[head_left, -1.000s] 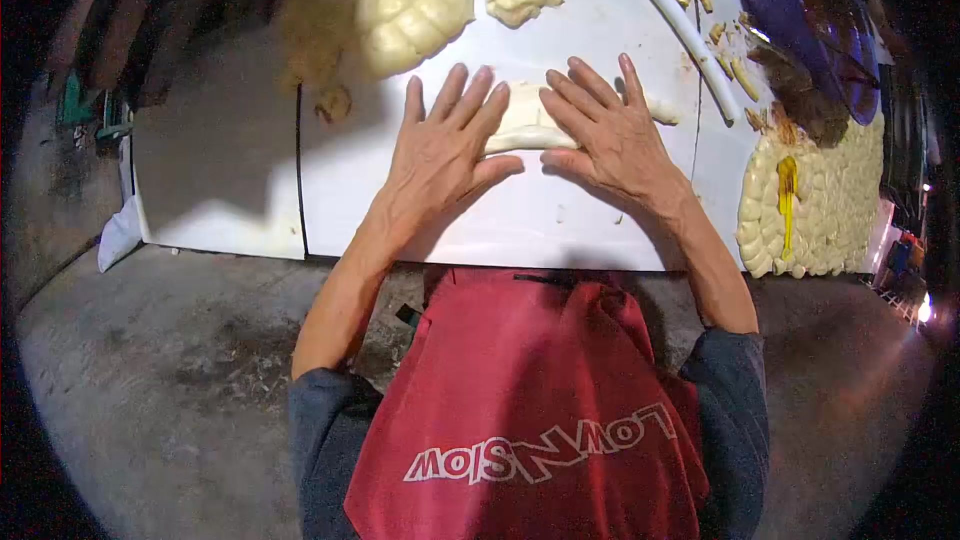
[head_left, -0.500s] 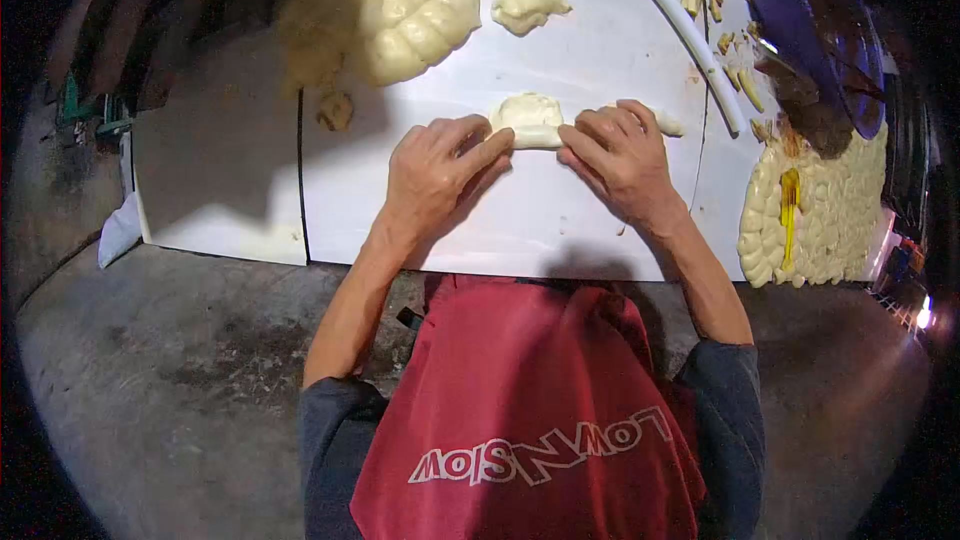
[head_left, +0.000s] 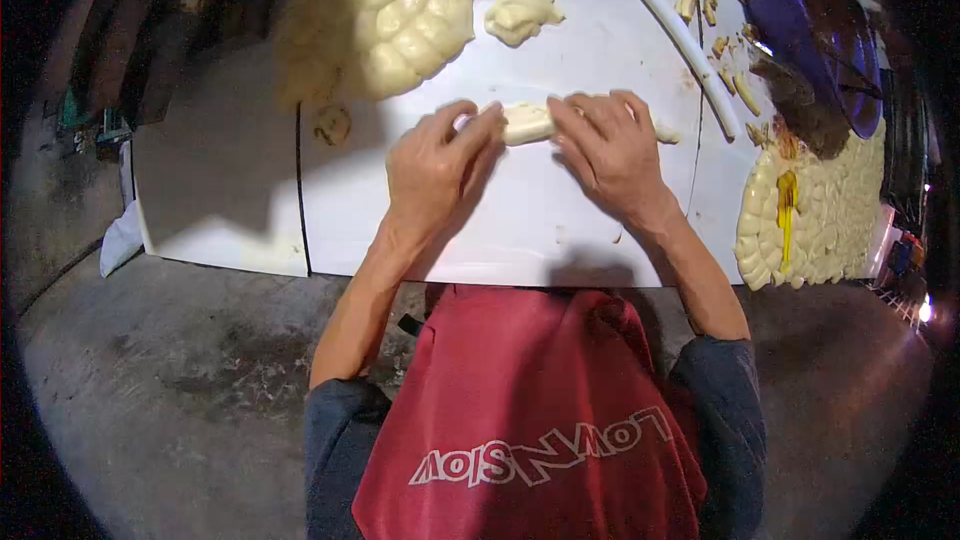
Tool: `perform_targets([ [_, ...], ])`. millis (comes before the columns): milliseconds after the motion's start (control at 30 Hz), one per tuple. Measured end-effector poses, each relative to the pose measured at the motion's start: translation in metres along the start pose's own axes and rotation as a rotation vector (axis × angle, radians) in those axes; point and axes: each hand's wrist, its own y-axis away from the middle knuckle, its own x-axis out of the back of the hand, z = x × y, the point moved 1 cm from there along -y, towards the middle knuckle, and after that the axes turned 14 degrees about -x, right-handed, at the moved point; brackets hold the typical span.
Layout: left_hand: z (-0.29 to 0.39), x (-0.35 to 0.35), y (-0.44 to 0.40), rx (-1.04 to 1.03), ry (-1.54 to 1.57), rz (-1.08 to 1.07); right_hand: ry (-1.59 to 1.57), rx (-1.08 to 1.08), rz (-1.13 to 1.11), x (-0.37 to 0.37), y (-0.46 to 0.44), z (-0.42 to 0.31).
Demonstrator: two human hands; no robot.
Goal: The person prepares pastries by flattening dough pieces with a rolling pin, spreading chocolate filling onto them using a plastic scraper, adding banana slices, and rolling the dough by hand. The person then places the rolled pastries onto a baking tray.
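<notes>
A short roll of pale dough (head_left: 528,124) lies on the white table between my hands. My left hand (head_left: 437,162) grips its left end with curled fingers. Curled round the right end is my right hand (head_left: 617,152). A small piece of dough (head_left: 667,134) shows just beyond my right hand's fingers. Farther back lie a large mass of dough pieces (head_left: 415,25) and a smaller lump (head_left: 523,2).
A white rod (head_left: 687,60) lies at the back right, near scattered yellowish pieces (head_left: 745,92) and a purple basin (head_left: 808,30). More dough pieces (head_left: 830,210) cover the right corner. The white table's (head_left: 480,260) front edge runs before the red apron (head_left: 530,390).
My hands were spread flat over the dough, then their fingers curled round its ends. The flat dough behind the rolled edge has been taken up into a thicker roll.
</notes>
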Motion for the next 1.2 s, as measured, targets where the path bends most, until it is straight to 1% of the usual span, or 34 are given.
perform_targets([
  [33, 0.001, 0.004, 0.0, -0.021, 0.017, -0.012, -0.026, 0.027, 0.008, 0.002, 0.001, -0.001],
  [67, 0.002, 0.005, 0.001, -0.099, 0.012, -0.06, -0.038, 0.086, 0.001, -0.001, 0.005, 0.0],
  [167, -0.007, -0.008, -0.001, -0.048, -0.092, -0.046, 0.078, 0.043, -0.016, -0.018, 0.0, 0.013],
  [200, -0.009, -0.009, -0.007, 0.007, -0.031, 0.019, 0.04, -0.034, -0.064, -0.01, -0.008, 0.008],
  [300, -0.002, 0.0, -0.014, 0.012, -0.003, 0.046, -0.078, -0.005, -0.003, -0.003, -0.012, 0.0],
  [333, 0.002, 0.007, -0.013, -0.013, 0.009, -0.034, -0.086, 0.024, -0.01, -0.002, -0.008, -0.002],
  [433, -0.005, -0.003, -0.009, -0.02, -0.088, -0.099, -0.058, 0.019, -0.016, -0.014, -0.008, 0.005],
  [467, -0.008, -0.005, -0.012, 0.037, -0.123, -0.088, -0.052, -0.002, -0.036, -0.015, -0.011, 0.008],
  [567, -0.014, -0.006, -0.021, 0.2, -0.009, -0.004, -0.055, -0.118, -0.15, -0.012, -0.025, 0.01],
  [600, -0.016, -0.003, -0.022, 0.183, 0.024, -0.011, -0.098, -0.146, -0.21, -0.009, -0.028, 0.011],
  [700, -0.013, 0.003, -0.017, 0.008, 0.0, -0.05, -0.129, -0.079, -0.021, -0.003, -0.024, 0.003],
  [733, -0.01, 0.003, -0.019, -0.005, -0.018, -0.041, -0.094, -0.022, -0.007, -0.008, -0.022, 0.002],
  [833, -0.011, 0.001, -0.027, 0.097, 0.001, -0.051, -0.045, -0.022, -0.079, -0.015, -0.025, 0.004],
  [867, -0.009, 0.003, -0.032, 0.163, 0.019, -0.075, -0.051, -0.06, -0.125, -0.014, -0.03, 0.006],
  [967, -0.012, 0.003, -0.031, 0.16, 0.068, 0.008, -0.188, -0.167, -0.177, -0.006, -0.037, 0.01],
  [1000, -0.013, 0.005, -0.031, 0.128, 0.081, -0.005, -0.214, -0.165, -0.106, -0.004, -0.036, 0.01],
  [1100, -0.008, 0.012, -0.034, 0.159, 0.118, -0.158, -0.162, -0.017, -0.061, -0.005, -0.034, 0.009],
  [1133, -0.012, 0.007, -0.034, 0.11, 0.081, -0.113, -0.165, -0.004, -0.071, -0.01, -0.034, 0.011],
  [1200, -0.012, 0.007, -0.041, 0.175, 0.139, -0.135, -0.19, -0.038, -0.152, -0.011, -0.041, 0.015],
])
